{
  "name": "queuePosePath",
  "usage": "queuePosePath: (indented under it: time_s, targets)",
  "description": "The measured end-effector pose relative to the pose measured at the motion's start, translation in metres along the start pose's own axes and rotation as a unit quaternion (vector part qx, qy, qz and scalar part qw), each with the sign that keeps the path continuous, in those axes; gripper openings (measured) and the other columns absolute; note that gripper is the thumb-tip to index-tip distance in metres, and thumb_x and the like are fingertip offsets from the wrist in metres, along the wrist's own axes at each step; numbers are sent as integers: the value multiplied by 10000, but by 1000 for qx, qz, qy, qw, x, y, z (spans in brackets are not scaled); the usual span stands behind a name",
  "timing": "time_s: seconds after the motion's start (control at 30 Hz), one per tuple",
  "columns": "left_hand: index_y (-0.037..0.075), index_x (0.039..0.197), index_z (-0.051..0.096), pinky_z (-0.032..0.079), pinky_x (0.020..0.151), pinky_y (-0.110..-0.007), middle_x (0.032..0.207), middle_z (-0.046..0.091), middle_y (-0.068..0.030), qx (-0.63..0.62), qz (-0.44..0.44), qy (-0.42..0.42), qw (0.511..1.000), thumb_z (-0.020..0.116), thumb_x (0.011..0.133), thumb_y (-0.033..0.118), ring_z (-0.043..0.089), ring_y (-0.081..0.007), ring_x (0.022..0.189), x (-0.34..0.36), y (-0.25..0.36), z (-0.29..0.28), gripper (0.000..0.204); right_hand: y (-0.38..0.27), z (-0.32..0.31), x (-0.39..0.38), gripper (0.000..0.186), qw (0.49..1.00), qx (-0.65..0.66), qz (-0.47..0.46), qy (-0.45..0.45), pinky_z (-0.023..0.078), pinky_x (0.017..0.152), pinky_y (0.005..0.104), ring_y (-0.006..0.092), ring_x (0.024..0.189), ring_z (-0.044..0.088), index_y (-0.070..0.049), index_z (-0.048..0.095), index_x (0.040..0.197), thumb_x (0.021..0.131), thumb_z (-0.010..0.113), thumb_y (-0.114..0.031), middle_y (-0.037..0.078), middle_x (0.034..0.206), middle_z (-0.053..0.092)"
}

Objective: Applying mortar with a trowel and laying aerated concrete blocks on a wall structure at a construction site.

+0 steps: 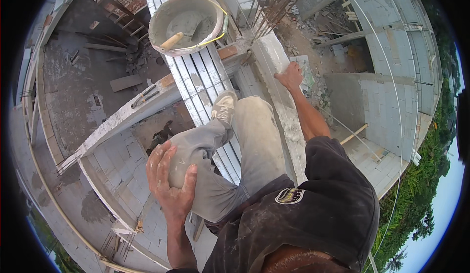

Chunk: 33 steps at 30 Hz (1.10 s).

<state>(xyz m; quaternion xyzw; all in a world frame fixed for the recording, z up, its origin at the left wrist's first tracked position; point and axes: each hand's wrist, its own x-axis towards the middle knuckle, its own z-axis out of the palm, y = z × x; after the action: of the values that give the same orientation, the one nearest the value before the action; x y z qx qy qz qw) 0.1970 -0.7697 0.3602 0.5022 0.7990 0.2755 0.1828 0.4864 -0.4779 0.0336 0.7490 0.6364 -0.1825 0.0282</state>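
My left hand (171, 177) rests on my left knee, its fingers apart and smeared with pale mortar. My right hand (290, 76) grips the edge of a narrow concrete wall top (271, 53), with the arm stretched out to the right. Beyond my feet stands a round bucket (216, 14) with a yellow-edged handle lying against its side. Grey mortar (182, 17) lies inside it. A trowel (172, 40) leans in the bucket, wooden handle toward me and blade in the mortar. One shoe (224, 107) is planted on the silvery metal planks (198, 79) that carry the bucket.
Rusty rebar (274, 9) sticks up beyond my right hand. A thin line (397, 82) runs down the right side. Block walls (391, 57) and rubble (306, 77) lie below on the right. On the left, another wall top (122, 114) borders a deep drop.
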Motion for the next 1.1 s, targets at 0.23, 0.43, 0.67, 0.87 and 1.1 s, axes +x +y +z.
queuePosePath:
  time_s: [0.23,0.43,0.67,0.87,1.1]
  targets:
    - [69,1166,604,377,1029,-508,1259,583,-120,19,-11,10,1000,731,742,194,489,-375,1210,-11,-6,-3,459,-4,15,1,835,1000,6,2,11,405,949,525,369,1178,462,-17,439,1211,577,815,-410,165,1207,494]
    - [72,1161,606,368,1041,-505,1265,582,-116,24,-2,0,1000,724,751,193,482,-370,1222,-6,-3,0,444,24,15,3,905,998,25,-59,-16,393,1002,495,400,1219,450,12,387,1306,644,797,-449,217,1299,464]
    - [80,1163,613,361,1050,-500,1256,587,-110,21,11,-4,1000,716,763,186,481,-342,1230,-1,5,6,426,76,18,-8,835,944,283,-153,-72,292,1111,442,393,1334,361,-5,310,1430,785,712,-350,243,1439,375]
    - [76,1163,613,359,1051,-497,1259,585,-112,39,15,-11,999,710,779,202,480,-337,1234,-2,7,8,415,110,12,-65,861,958,183,-216,-42,311,1101,444,398,1327,362,-26,248,1455,788,714,-308,255,1415,373]
    - [73,1166,608,357,1050,-502,1256,590,-118,38,3,-6,999,706,787,224,473,-349,1243,-3,5,7,419,105,20,-87,895,972,108,-208,21,433,966,479,431,1186,484,-138,251,1475,740,745,-269,254,1319,434]
